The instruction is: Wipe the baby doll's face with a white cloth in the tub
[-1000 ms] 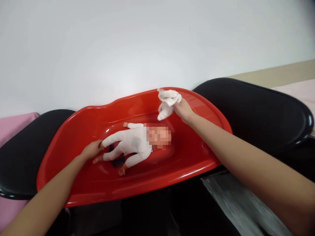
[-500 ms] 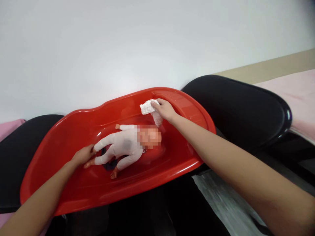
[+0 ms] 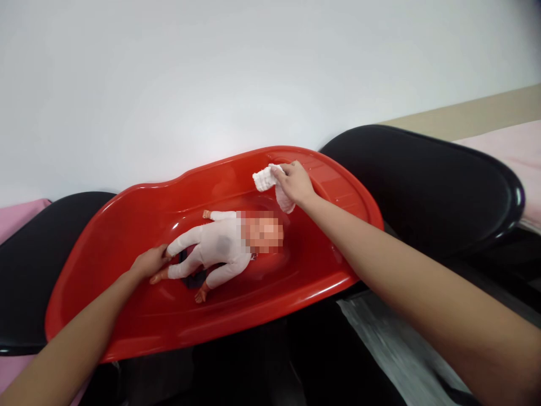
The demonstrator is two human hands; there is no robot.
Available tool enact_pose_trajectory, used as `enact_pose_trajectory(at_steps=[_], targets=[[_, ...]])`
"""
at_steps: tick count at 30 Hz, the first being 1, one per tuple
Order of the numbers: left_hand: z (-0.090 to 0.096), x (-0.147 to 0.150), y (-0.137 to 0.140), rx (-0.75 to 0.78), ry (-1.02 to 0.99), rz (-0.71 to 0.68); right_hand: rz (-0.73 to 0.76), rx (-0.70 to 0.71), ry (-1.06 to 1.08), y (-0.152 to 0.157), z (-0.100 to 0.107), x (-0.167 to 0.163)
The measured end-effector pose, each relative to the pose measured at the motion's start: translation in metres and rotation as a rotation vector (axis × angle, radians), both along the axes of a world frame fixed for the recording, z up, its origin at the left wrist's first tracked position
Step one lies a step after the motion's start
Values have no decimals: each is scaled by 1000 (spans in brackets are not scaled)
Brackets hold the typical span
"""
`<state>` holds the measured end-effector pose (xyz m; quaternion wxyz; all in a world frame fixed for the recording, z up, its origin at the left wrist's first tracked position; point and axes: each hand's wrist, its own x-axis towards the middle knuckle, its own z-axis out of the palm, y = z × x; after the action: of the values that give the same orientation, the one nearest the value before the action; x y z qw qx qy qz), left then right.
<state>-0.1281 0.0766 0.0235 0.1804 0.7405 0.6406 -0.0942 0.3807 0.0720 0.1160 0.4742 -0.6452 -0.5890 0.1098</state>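
A baby doll [image 3: 220, 245] in a white suit lies on its back in a red plastic baby tub [image 3: 127, 225], head toward the right. My left hand [image 3: 149, 262] grips the doll's foot at the left end. My right hand [image 3: 296, 183] holds a small white washcloth [image 3: 266, 180] just above and to the right of the doll's head; part of the cloth hangs below my fingers.
The red tub rests across a black tub [image 3: 426, 180] that reaches out on the right and the left [image 3: 25, 270]. A white wall stands behind. Pink fabric [image 3: 507, 149] lies at the far right, and a grey sheet [image 3: 393, 349] lies below my right forearm.
My right hand brought the washcloth down from above the tub's far rim to just beside the doll's head. My left hand stayed on the doll's foot.
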Motion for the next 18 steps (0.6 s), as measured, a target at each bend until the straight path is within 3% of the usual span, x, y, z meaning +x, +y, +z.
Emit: enact_pose_trajectory(at_steps=[10, 18], targets=[[-8, -5, 3, -23, -113, 13, 19, -76, -63, -5, 4, 0], [-11, -7, 6, -4, -54, 8, 76, -132, -102, -11, 7, -3]])
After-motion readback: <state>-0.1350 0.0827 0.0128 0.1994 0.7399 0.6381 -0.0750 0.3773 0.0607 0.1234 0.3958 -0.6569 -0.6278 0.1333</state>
